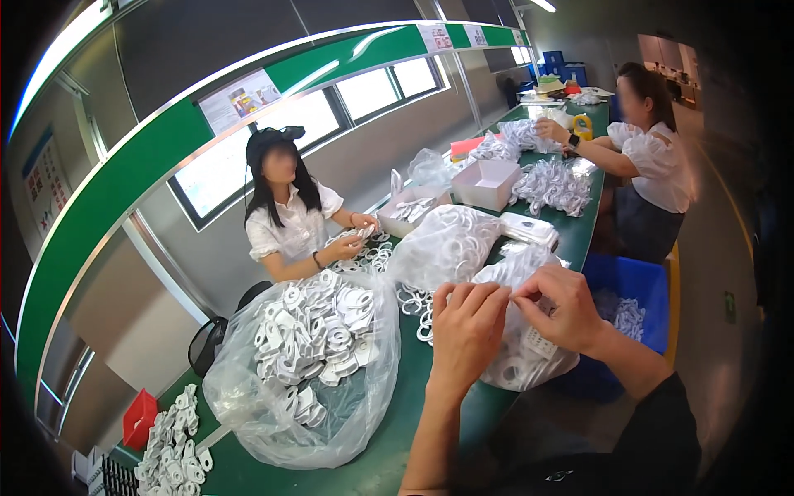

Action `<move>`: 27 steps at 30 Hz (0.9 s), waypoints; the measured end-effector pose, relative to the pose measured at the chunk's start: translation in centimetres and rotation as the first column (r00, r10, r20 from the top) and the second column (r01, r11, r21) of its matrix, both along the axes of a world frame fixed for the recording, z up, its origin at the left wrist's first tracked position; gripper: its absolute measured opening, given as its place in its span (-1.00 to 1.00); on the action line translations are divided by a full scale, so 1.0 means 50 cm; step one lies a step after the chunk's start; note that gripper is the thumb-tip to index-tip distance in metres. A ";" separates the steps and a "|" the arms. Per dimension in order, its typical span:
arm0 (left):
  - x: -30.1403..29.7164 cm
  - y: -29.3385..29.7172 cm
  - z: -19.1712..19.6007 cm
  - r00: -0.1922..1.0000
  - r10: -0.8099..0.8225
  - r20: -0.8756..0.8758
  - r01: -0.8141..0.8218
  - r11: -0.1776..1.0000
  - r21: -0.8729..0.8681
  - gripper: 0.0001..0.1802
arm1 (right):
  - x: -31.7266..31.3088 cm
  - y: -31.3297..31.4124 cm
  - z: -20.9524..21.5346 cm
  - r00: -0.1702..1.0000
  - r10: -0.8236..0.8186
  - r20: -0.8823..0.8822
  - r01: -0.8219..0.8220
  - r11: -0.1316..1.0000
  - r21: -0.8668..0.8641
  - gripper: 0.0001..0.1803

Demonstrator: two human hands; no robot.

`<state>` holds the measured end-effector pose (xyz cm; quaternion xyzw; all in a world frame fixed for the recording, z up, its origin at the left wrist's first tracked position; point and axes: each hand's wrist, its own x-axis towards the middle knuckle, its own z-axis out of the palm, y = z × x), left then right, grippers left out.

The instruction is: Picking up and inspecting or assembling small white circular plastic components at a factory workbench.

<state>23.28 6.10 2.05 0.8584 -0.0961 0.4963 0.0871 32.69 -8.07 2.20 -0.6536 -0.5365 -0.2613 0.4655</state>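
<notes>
My left hand [470,331] and my right hand [566,307] meet fingertip to fingertip over the table. Both are closed in a pinch, seemingly on the thin edge of a clear plastic bag [517,364]; the exact grip is hard to see. White parts show through this bag, which rests at the table's right edge below my hands. Just beyond stands another clear bag [451,248] filled with white rings. To the left of my hands, a large open plastic bag [372,413] holds a heap of flat white parts with round holes [310,326].
Across the green table [318,482] a co-worker [285,207] handles white parts; another person [649,165] works at the far right. A blue bin [653,302] stands beside the table. White boxes [486,183], loose white parts [174,446] and a red tray [139,419] are also there.
</notes>
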 end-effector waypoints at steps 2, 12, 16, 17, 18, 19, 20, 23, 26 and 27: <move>-0.005 0.004 0.003 1.000 -0.003 -0.016 0.004 1.000 0.028 -0.81 | -0.004 -0.001 0.006 0.999 0.009 0.054 -0.009 1.000 -0.005 -0.89; -0.003 -0.002 -0.004 1.000 -0.011 0.018 0.011 1.000 0.017 -0.84 | -0.016 0.005 0.018 0.999 0.032 0.026 -0.031 0.999 -0.038 -0.88; 0.008 -0.009 -0.012 0.996 -0.006 0.093 0.009 0.999 -0.032 -0.82 | -0.020 0.011 0.012 0.993 0.009 -0.120 -0.007 1.000 0.020 -0.85; 0.013 -0.011 -0.016 0.991 0.001 0.130 0.007 0.998 -0.057 -0.83 | -0.019 0.010 0.007 0.993 0.008 -0.120 -0.006 1.000 0.019 -0.85; 0.017 -0.013 -0.020 0.986 0.008 0.168 0.006 0.997 -0.082 -0.83 | -0.016 0.008 0.000 0.985 -0.001 -0.174 0.008 0.999 0.040 -0.85; 0.020 -0.016 -0.022 0.986 0.007 0.168 0.007 0.997 -0.082 -0.83 | -0.014 0.008 -0.007 0.974 -0.010 -0.226 0.025 0.998 0.060 -0.85; 0.025 -0.020 -0.026 0.981 0.002 0.195 0.022 0.993 -0.119 -0.84 | -0.014 0.007 -0.015 0.974 -0.017 -0.227 0.031 0.998 0.059 -0.85; 0.032 -0.024 -0.035 0.972 0.002 0.235 0.042 0.982 -0.182 -0.85 | -0.018 0.002 -0.031 0.946 -0.009 -0.323 0.057 0.989 0.138 -0.86; 0.031 -0.023 -0.042 0.961 0.006 0.276 0.057 0.974 -0.218 -0.84 | -0.022 0.000 -0.036 0.966 -0.017 -0.258 0.051 0.991 0.126 -0.86; 0.029 -0.020 -0.043 0.963 -0.006 0.270 0.067 0.974 -0.218 -0.83 | -0.021 -0.005 -0.033 0.968 0.012 -0.252 0.014 0.995 0.099 -0.86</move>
